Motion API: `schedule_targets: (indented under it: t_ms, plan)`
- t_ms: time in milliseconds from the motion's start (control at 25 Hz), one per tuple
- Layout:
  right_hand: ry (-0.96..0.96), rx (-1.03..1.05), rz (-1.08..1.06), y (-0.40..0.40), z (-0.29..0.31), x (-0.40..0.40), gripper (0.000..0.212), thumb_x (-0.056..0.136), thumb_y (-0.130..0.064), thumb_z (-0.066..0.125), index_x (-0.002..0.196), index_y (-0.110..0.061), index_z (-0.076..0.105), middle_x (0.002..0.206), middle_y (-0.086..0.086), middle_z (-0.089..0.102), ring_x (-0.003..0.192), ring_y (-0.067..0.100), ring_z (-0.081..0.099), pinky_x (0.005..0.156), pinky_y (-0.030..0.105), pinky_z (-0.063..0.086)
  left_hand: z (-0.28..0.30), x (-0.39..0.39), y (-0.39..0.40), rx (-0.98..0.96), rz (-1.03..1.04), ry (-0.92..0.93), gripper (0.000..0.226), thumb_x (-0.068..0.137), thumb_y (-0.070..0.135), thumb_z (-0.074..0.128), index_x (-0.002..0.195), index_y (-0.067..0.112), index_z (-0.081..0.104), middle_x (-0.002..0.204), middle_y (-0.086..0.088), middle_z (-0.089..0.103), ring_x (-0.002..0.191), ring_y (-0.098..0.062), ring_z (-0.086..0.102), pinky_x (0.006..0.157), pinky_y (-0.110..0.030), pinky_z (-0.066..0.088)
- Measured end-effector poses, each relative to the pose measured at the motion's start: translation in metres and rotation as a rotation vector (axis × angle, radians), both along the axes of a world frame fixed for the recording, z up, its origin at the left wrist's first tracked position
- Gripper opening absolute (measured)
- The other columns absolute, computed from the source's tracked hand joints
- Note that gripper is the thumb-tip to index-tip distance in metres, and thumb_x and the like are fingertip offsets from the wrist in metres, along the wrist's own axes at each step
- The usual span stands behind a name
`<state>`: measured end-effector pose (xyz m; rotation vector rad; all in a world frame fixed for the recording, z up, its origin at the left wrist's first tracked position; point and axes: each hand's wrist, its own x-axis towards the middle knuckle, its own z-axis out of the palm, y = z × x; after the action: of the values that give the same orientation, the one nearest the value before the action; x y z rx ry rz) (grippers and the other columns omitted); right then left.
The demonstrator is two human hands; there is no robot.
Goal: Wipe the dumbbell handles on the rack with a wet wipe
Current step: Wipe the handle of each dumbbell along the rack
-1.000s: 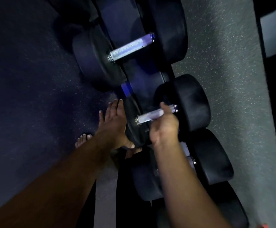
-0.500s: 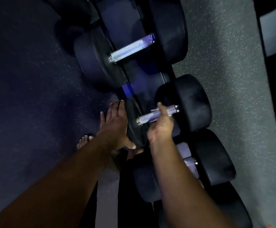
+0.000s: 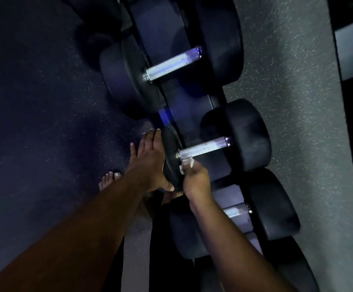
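Wiping is in hand: a crumpled white wet wipe [image 3: 186, 163] is pinched by the right hand [image 3: 196, 180] at the knurled silver dumbbell handle [image 3: 203, 149]. The black weight plate [image 3: 169, 152] is steadied by the flat left hand [image 3: 150, 159]. A stroke along the bar seems needed next.

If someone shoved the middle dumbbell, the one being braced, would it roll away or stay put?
Probably stays put. The middle dumbbell has thick black heads, so it looks heavy for its size. Those heads look round, so it might roll, but it sits on the rack, and the left hand rests flat against its near head.
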<state>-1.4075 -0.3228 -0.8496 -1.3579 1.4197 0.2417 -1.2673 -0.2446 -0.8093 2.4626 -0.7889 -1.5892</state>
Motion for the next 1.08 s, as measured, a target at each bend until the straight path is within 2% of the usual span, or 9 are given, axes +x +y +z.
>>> schedule_targets:
  t_ms: [120,200,320,480,560,640,720,920,1080]
  plan:
    - [-0.136,-0.279,0.542,-0.031,0.026,-0.002,0.043,0.092,-0.019,0.049,0.132,-0.019,0.064,0.127,0.003,0.069,0.115,0.014,0.065,0.102,0.037,0.051,0.000,-0.002,0.000,0.002,-0.001,-0.006,0.168,0.046,0.048,0.098,0.156,0.011,-0.023,0.167,-0.006,-0.022,0.154,-0.024,-0.020,0.123,-0.056,-0.007]
    - [-0.087,-0.660,1.027,-0.055,0.026,0.014,0.059,0.088,-0.007,0.038,0.145,-0.012,0.050,0.146,0.008,0.054,0.138,0.023,0.047,0.118,0.043,0.032,0.002,0.000,-0.001,0.010,-0.001,0.006,0.168,0.046,0.048,0.098,0.156,0.011,-0.024,0.167,-0.005,-0.023,0.154,-0.024,-0.020,0.123,-0.055,-0.008]
    - [0.127,-0.867,1.544,-0.078,0.008,0.004,0.063,0.093,-0.016,0.025,0.155,-0.007,0.028,0.158,0.014,0.036,0.151,0.031,0.023,0.123,0.052,0.012,0.006,0.000,-0.003,0.017,0.002,0.018,0.168,0.046,0.046,0.099,0.156,0.011,-0.023,0.167,-0.005,-0.022,0.154,-0.024,-0.020,0.123,-0.055,-0.008]
    - [0.343,-1.002,1.544,-0.083,0.013,-0.035,0.073,0.103,-0.039,0.034,0.158,0.000,0.005,0.164,0.022,0.013,0.153,0.036,0.008,0.123,0.052,0.011,0.002,0.000,-0.001,0.005,0.024,0.015,0.169,0.044,0.044,0.100,0.157,0.013,-0.021,0.167,-0.004,-0.021,0.154,-0.023,-0.019,0.122,-0.054,-0.010]
    - [0.358,-0.989,1.559,-0.069,0.007,-0.017,0.070,0.101,-0.038,0.033,0.156,0.001,0.014,0.159,0.024,0.025,0.150,0.040,0.017,0.122,0.055,0.012,0.001,-0.001,-0.001,0.016,0.018,0.014,0.169,0.045,0.045,0.100,0.156,0.014,-0.024,0.167,-0.004,-0.023,0.154,-0.023,-0.020,0.122,-0.054,-0.010]
    - [0.207,-0.971,1.702,-0.061,-0.007,0.005,0.059,0.097,-0.027,0.039,0.149,-0.001,0.033,0.138,0.020,0.049,0.135,0.039,0.039,0.121,0.055,0.017,0.000,-0.001,-0.002,0.025,0.008,0.015,0.170,0.046,0.047,0.099,0.155,0.014,-0.026,0.166,-0.004,-0.024,0.154,-0.023,-0.021,0.122,-0.055,-0.011]
    - [0.187,-1.024,1.764,-0.078,-0.006,0.011,0.057,0.091,-0.020,0.041,0.145,-0.003,0.040,0.126,0.016,0.056,0.123,0.036,0.049,0.120,0.055,0.021,-0.001,-0.001,-0.001,0.019,0.012,0.020,0.170,0.045,0.047,0.099,0.155,0.015,-0.026,0.166,-0.004,-0.024,0.153,-0.023,-0.021,0.122,-0.055,-0.012]
    - [0.406,-0.993,1.607,-0.069,0.020,-0.028,0.063,0.097,-0.013,0.015,0.155,0.006,0.003,0.161,0.029,0.011,0.151,0.045,0.009,0.122,0.055,0.013,-0.002,-0.003,0.001,0.004,0.031,0.014,0.171,0.043,0.044,0.100,0.155,0.016,-0.025,0.167,-0.004,-0.024,0.153,-0.023,-0.022,0.120,-0.056,-0.012]
    - [0.160,-0.957,1.725,-0.051,-0.007,0.014,0.059,0.094,-0.015,0.018,0.147,0.000,0.037,0.132,0.021,0.054,0.127,0.038,0.048,0.119,0.052,0.025,0.001,-0.001,-0.001,0.022,0.042,0.022,0.169,0.044,0.041,0.100,0.156,0.016,-0.024,0.167,-0.002,-0.022,0.154,-0.022,-0.020,0.123,-0.058,-0.009]
